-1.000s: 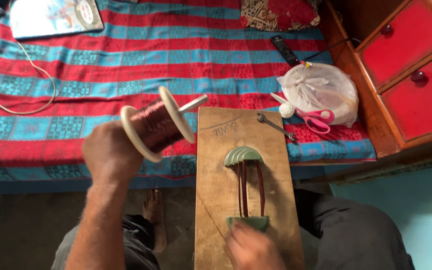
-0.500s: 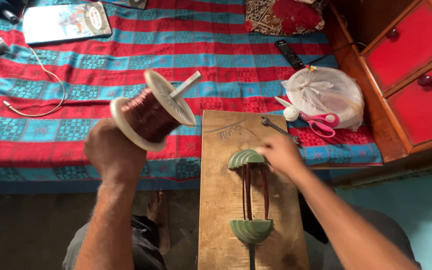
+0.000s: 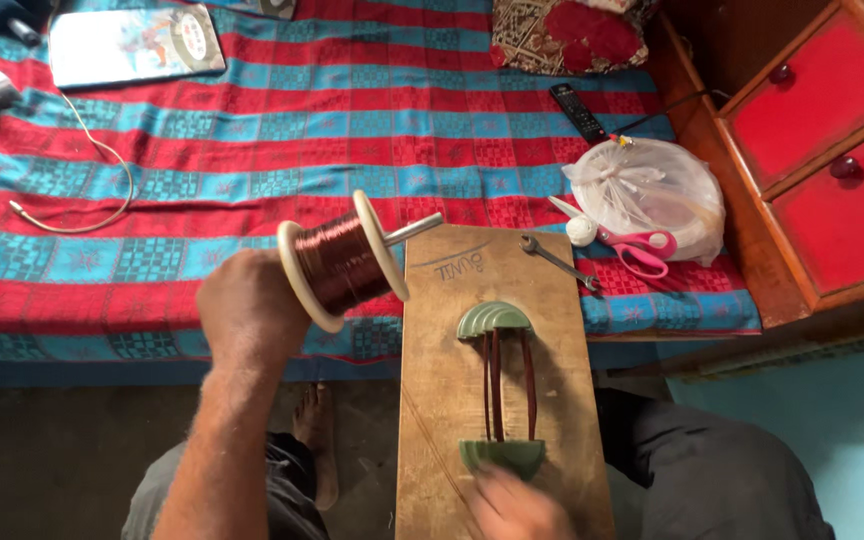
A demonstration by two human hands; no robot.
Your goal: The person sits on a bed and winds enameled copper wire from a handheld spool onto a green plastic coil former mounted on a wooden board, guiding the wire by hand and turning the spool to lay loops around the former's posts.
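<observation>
Left hand [image 3: 250,312] is closed around the axle end of the copper wire spool [image 3: 344,262], holding it up in the air just left of the wooden board [image 3: 442,400]. Right hand [image 3: 514,505] sits blurred at the board's near end, just below the lower green former [image 3: 501,456]; can't tell what it grips, if anything. I'd keep the spool axis steady and the wire taut, laying turns flat between the lower and upper former [image 3: 493,320], no crossovers.

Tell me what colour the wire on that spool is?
Reddish-brown, coppery wire on the spool with cream flanges, held in the left hand; seen in the head view.
</observation>
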